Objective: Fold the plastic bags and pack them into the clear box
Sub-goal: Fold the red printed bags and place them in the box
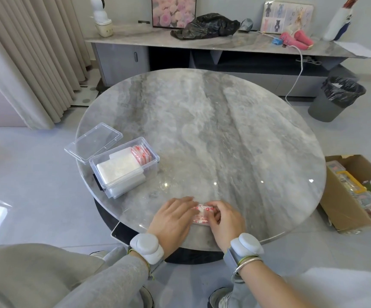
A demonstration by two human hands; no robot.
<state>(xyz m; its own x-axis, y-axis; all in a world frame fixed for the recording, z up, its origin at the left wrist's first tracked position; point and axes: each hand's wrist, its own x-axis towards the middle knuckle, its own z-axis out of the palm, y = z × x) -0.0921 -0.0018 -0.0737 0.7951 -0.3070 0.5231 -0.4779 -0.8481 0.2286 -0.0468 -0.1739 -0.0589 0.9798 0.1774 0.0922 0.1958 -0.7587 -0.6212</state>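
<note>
A small folded bag, white with red print, lies on the round marble table at its near edge, right between my hands. Only a narrow strip of it shows. That strip runs away from me, so its long axis probably points from the near edge toward the table's middle, though my hands cover too much to be sure.

My left hand lies flat on the bag's left part, its fingers straight, close together and pressing down. My right hand has its fingers curled and pinches the bag's right edge.

The clear box stands near the table's left edge, well apart from my hands, with its long axis slanting from near-left to far-right. Its lid is thrown open on the far-left side, beyond the long wall.

Inside the box, white folded bags lie flat in a stack that fills the near-left part. Red-printed bags stand on edge, packed against the far-right end wall.

On the floor to the right of the table an open cardboard box holds several small clear cases and something white.
</note>
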